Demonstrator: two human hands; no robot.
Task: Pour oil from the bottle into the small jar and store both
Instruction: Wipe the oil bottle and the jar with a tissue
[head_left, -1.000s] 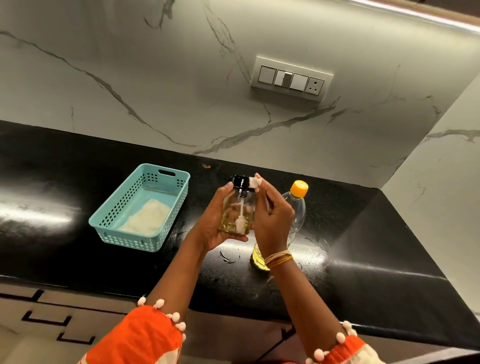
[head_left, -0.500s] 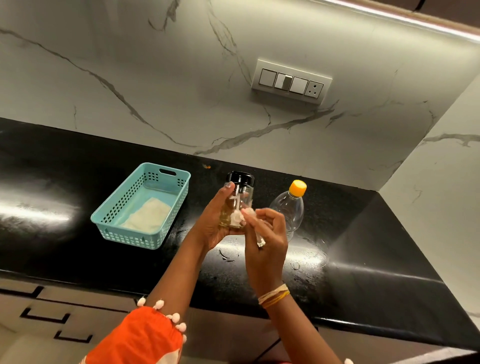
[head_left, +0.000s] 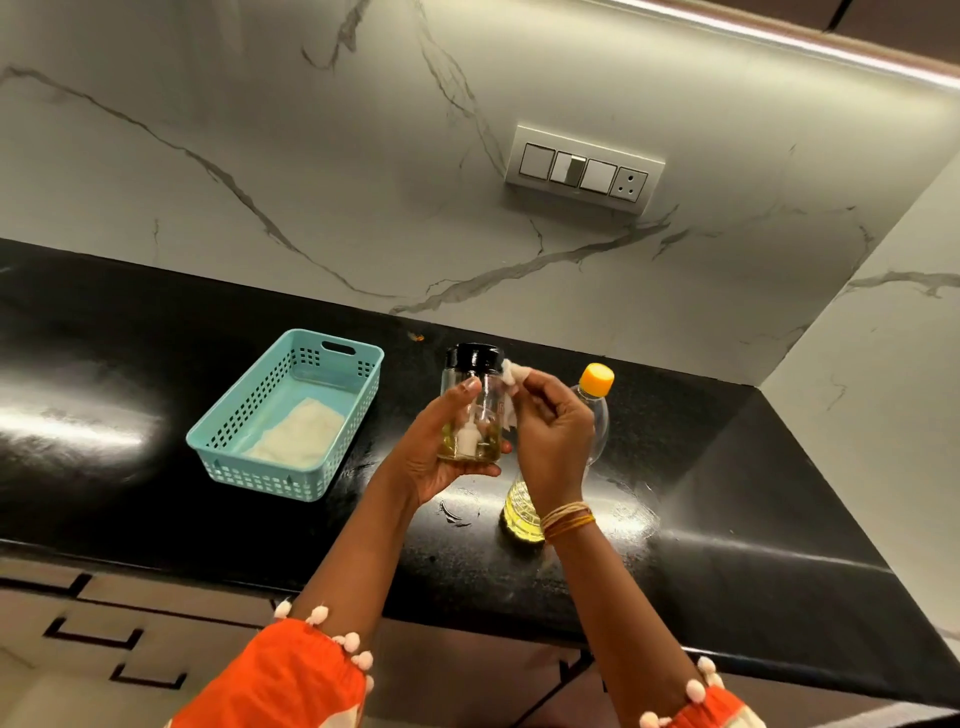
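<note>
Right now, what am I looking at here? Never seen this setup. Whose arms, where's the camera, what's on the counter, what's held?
There is no machine: a person wears one wide-angle camera on the head, looking forward and down, so the arms entering from below are their own. The left hand grips a small glass jar with a black lid and a little oil at the bottom. The right hand pinches a white tissue against the jar's upper side. On the black countertop stand an oil bottle with an orange cap, partly behind the right hand, and a teal basket with a white cloth inside.
</note>
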